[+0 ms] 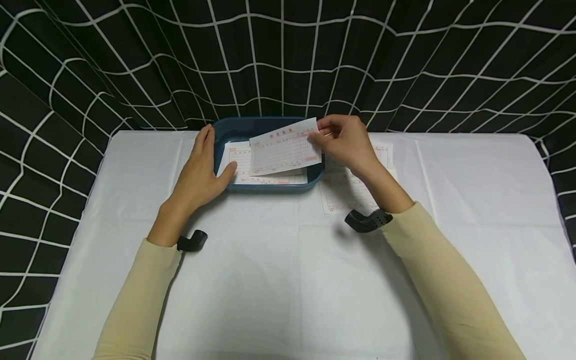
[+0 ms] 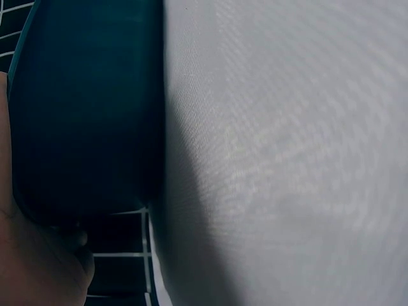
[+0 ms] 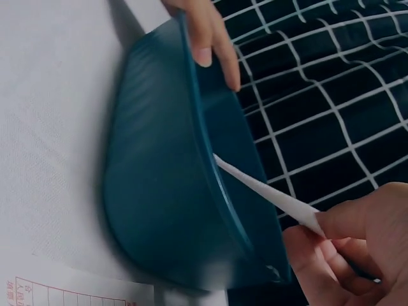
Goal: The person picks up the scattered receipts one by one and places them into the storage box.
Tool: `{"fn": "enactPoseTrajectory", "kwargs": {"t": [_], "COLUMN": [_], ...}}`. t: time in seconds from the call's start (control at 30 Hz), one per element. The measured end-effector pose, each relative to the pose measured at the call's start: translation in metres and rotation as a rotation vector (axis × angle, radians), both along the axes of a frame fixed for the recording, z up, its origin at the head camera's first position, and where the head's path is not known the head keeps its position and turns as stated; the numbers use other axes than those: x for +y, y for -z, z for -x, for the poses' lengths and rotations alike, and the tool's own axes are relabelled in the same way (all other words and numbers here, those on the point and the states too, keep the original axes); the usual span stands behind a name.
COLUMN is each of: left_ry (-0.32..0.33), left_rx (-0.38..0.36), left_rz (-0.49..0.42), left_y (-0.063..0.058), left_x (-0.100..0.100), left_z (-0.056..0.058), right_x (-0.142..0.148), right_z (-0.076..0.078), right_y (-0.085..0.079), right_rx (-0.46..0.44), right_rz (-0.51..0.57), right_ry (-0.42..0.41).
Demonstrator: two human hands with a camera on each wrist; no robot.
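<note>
A dark blue plastic basin (image 1: 270,187) stands near the back of the table, with printed paper forms (image 1: 236,157) lying in it. My left hand (image 1: 196,172) holds the basin's left end. Its thumb reaches over the near rim, and the fingers extend along the left side; in the right wrist view the thumb and a finger (image 3: 201,38) show at the rim. My right hand (image 1: 348,142) pinches one red-printed form (image 1: 285,147) by its right edge, between thumb and fingers. That form slants over the basin; in the right wrist view it appears nearly edge-on (image 3: 268,191).
More printed forms (image 1: 346,195) lie on the white tablecloth (image 1: 270,280) right of the basin, partly under my right hand and forearm. A black curtain with a white grid (image 1: 288,55) hangs behind the table and along its sides. Black wrist bands (image 1: 368,221) sit on both wrists.
</note>
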State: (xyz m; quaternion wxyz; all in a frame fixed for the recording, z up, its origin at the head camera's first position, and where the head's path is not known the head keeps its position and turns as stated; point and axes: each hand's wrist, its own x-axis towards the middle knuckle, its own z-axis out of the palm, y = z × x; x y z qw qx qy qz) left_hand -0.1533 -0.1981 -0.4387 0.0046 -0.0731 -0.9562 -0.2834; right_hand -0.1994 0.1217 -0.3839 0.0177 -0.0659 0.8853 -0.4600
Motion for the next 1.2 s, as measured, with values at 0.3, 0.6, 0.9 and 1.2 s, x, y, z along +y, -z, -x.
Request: {"fn": "enactPoseTrajectory", "kwargs": {"t": [0.3, 0.6, 0.9, 1.2], "left_ry": [0.008, 0.005, 0.011, 0.009], "left_rx": [-0.002, 0.002, 0.009, 0.009], "left_rz": [-0.013, -0.011, -0.007, -0.011], "left_y": [0.001, 0.002, 0.000, 0.001], "left_x": [-0.002, -0.001, 0.000, -0.001], "left_z": [0.000, -0.001, 0.000, -0.002], "right_x": [0.003, 0.026, 0.063, 0.090], "right_z": [0.000, -0.006, -0.023, -0.042], "right_y": [-0.003, -0.004, -0.003, 0.001], "right_rx": [0.033, 0.056, 0.088, 0.088], "right_rz": [-0.010, 0.070, -0.056, -0.077], "right_ry": [0.021, 0.077, 0.074, 0.048]}}
